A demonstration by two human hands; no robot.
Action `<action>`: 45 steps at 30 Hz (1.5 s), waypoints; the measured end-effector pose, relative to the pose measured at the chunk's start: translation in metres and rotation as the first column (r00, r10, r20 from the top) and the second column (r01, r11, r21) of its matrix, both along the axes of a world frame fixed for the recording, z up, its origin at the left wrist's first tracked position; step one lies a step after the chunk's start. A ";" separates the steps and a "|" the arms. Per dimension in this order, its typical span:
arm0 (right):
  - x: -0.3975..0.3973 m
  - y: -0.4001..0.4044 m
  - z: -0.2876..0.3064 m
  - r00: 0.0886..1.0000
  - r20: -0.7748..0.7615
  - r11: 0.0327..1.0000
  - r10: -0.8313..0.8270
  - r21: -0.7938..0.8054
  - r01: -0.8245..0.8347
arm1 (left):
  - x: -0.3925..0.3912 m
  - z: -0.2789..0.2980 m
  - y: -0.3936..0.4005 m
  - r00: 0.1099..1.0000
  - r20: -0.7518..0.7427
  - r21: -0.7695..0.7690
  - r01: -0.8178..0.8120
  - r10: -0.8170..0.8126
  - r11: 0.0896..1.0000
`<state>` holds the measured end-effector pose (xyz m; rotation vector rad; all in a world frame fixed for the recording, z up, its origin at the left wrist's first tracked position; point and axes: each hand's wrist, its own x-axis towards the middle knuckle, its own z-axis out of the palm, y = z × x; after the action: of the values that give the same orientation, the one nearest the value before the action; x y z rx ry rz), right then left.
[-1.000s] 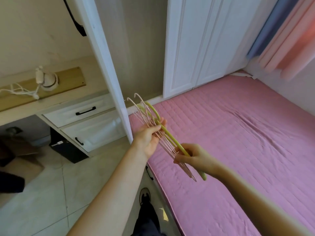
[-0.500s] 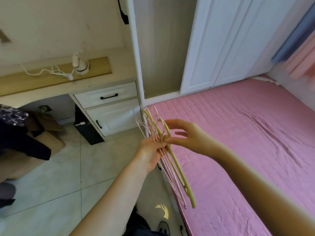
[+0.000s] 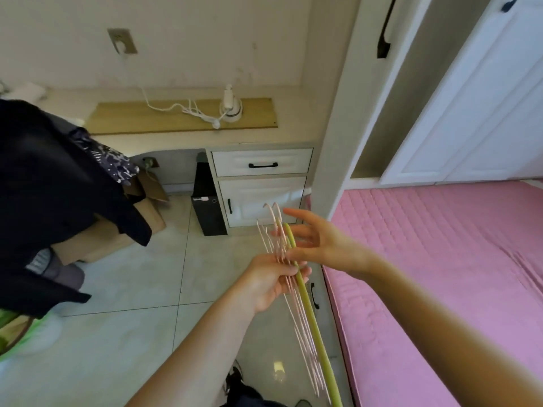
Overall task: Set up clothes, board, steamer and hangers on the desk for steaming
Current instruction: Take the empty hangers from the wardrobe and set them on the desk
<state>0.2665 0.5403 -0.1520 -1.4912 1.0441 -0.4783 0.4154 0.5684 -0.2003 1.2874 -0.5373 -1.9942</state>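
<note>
I see the hangers (image 3: 296, 292), a bundle of thin pale-pink wire ones with 1 thicker green plastic one, clamped edge-on in the left hand (image 3: 271, 282), hooks pointing far, over the glossy tiled floor (image 3: 132, 312). The right hand (image 3: 320, 245) is spread open just right of the hooks, fingers apart; 0.5 s ago it was pinching them. Far left, the beige tabletop (image 3: 293, 113) carries a wooden board (image 3: 164, 118) with a small white steamer (image 3: 230, 111) and its tangled cord. Dark clothes (image 3: 53, 201) hang at the left. A quilted pink bed (image 3: 440, 259) lies right. My view has swung left since then.
</note>
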 end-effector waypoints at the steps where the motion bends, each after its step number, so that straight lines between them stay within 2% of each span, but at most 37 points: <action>1: 0.015 -0.004 0.001 1.000 0.012 1.000 -0.003 -0.007 0.003 | 0.014 -0.001 -0.004 1.000 -0.019 0.021 -0.003 0.003 1.000; 6: 0.078 -0.028 0.001 0.995 0.075 0.995 -0.068 -0.065 0.073 | 0.076 -0.008 -0.023 0.996 -0.059 0.119 -0.060 0.068 0.991; 12: 0.127 -0.053 -0.010 0.994 0.055 0.991 -0.090 -0.092 0.095 | 0.129 -0.017 -0.045 0.985 -0.080 0.094 -0.146 0.153 0.985; 16: 0.141 -0.064 -0.022 0.987 -0.034 0.983 -0.158 -0.102 0.154 | 0.149 -0.018 -0.065 0.973 -0.086 0.055 -0.209 0.213 0.976; 19: 0.145 -0.074 -0.033 0.981 -0.098 0.986 -0.166 -0.029 0.164 | 0.160 -0.020 -0.084 0.970 -0.051 0.044 -0.237 0.239 0.971; 23: 0.149 -0.093 -0.044 0.982 -0.096 0.977 -0.160 0.129 0.172 | 0.168 -0.020 -0.115 0.966 -0.009 0.049 -0.257 0.258 0.965; 27: 0.151 -0.124 -0.053 0.973 -0.203 0.936 -0.107 0.309 0.168 | 0.169 -0.016 -0.153 0.951 -0.041 0.045 -0.304 0.306 0.951; 29: 0.150 -0.143 -0.054 0.985 -0.164 0.899 -0.059 0.421 0.123 | 0.163 -0.014 -0.176 0.947 -0.048 0.035 -0.315 0.317 0.948; 33: 0.141 -0.191 -0.049 0.995 0.014 0.771 -0.099 0.633 0.068 | 0.144 -0.010 -0.225 0.944 -0.044 0.004 -0.329 0.328 0.944; 37: 0.123 -0.246 -0.047 0.993 0.084 0.737 -0.087 0.676 0.007 | 0.127 0.000 -0.275 0.957 -0.027 -0.047 -0.291 0.290 0.956; 45: 0.088 -0.328 -0.049 0.982 0.139 0.798 -0.130 0.602 0.020 | 0.097 0.020 -0.362 0.983 0.039 -0.070 -0.179 0.182 0.981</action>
<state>0.3549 0.2120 -0.2014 -0.8254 0.9955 -0.2832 0.5124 0.2063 -0.1800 1.2960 -0.4855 -1.7878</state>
